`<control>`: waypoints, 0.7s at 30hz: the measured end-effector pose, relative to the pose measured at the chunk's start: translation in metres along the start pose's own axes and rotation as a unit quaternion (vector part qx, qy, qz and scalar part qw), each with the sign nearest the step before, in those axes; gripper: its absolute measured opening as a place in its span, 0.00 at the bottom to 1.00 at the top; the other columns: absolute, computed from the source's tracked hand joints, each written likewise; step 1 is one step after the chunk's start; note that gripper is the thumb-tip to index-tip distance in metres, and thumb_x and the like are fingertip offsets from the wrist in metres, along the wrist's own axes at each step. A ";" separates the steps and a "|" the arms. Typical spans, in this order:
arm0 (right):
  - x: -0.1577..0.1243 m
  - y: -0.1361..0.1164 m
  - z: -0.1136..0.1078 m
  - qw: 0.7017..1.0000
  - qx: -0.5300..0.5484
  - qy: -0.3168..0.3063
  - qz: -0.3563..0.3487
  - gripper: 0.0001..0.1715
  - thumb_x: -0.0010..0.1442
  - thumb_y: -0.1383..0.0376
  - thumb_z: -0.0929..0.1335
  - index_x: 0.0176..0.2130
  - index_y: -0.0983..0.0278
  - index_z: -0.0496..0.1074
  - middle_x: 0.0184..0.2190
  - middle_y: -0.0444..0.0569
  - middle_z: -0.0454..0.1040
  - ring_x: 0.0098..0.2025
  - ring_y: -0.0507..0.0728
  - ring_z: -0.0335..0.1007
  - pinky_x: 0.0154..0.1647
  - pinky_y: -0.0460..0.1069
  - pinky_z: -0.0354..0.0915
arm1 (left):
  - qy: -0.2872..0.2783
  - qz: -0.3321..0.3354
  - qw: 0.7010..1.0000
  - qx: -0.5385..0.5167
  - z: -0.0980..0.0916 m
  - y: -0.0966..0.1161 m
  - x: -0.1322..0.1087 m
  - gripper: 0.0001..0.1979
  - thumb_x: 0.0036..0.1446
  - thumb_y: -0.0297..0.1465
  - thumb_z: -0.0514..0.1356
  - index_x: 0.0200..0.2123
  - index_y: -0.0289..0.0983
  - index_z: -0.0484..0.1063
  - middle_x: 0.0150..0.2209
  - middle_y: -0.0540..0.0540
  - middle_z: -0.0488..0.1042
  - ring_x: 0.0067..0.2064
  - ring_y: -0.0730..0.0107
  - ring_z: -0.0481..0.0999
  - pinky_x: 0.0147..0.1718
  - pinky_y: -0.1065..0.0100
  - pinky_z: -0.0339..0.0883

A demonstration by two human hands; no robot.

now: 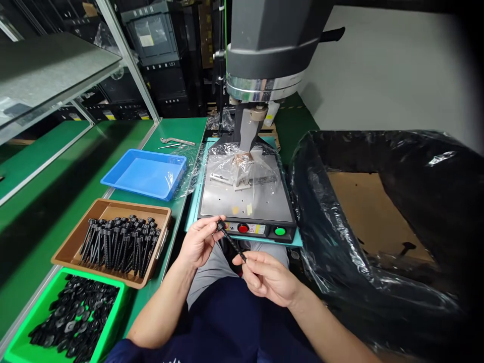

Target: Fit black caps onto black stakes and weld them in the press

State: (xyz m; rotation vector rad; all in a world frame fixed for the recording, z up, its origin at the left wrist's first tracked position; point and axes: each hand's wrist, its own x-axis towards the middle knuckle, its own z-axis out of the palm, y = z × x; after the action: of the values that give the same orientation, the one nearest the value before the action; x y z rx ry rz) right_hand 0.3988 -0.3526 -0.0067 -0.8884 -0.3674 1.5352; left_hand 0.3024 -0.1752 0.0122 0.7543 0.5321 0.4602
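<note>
Both my hands hold one thin black ribbed rod (231, 242) over my lap, in front of the press machine. My left hand (198, 243) pinches its upper end, where a small black head sits. My right hand (269, 277) pinches the lower end between thumb and fingers. The rod slants from upper left to lower right. Just beyond it is the machine's control strip with a red button (243, 228) and a green button (280, 231).
A brown tray (75, 241) holds several like black rods. A green bin (22, 333) holds small black parts, and a blue tray (145, 174) lies behind. The press head (264, 60) hangs over a plastic-covered plate (245, 194). A black-bag-lined carton (378, 212) stands right.
</note>
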 end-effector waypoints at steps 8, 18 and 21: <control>-0.001 0.008 -0.002 0.953 -0.275 0.095 -0.086 0.28 0.66 0.48 0.62 0.51 0.67 0.71 0.24 0.45 0.71 0.22 0.49 0.62 0.24 0.46 0.59 | -0.003 0.066 0.993 0.094 0.003 -0.008 0.006 0.12 0.49 0.34 0.70 0.38 0.37 0.81 0.46 0.39 0.80 0.44 0.59 0.80 0.40 0.64 0.72; 0.009 0.013 -0.010 0.965 -0.249 0.052 -0.069 0.28 0.66 0.47 0.63 0.49 0.67 0.70 0.30 0.49 0.75 0.27 0.52 0.68 0.30 0.48 0.65 | -0.033 0.167 0.948 0.270 -0.002 -0.018 0.011 0.13 0.51 0.31 0.68 0.43 0.40 0.80 0.48 0.40 0.79 0.51 0.57 0.77 0.53 0.58 0.67; 0.026 0.008 -0.017 0.966 -0.226 0.059 -0.110 0.26 0.65 0.47 0.64 0.46 0.66 0.72 0.40 0.54 0.76 0.38 0.56 0.71 0.40 0.52 0.68 | -0.082 0.179 0.916 0.349 -0.002 -0.019 0.017 0.12 0.54 0.31 0.66 0.43 0.41 0.80 0.52 0.39 0.76 0.52 0.57 0.76 0.53 0.59 0.68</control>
State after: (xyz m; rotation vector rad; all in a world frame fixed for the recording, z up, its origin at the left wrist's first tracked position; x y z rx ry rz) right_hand 0.4068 -0.3338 -0.0312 -1.2422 -0.7241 1.2043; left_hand 0.3181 -0.1769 -0.0084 1.5821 0.3958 0.5424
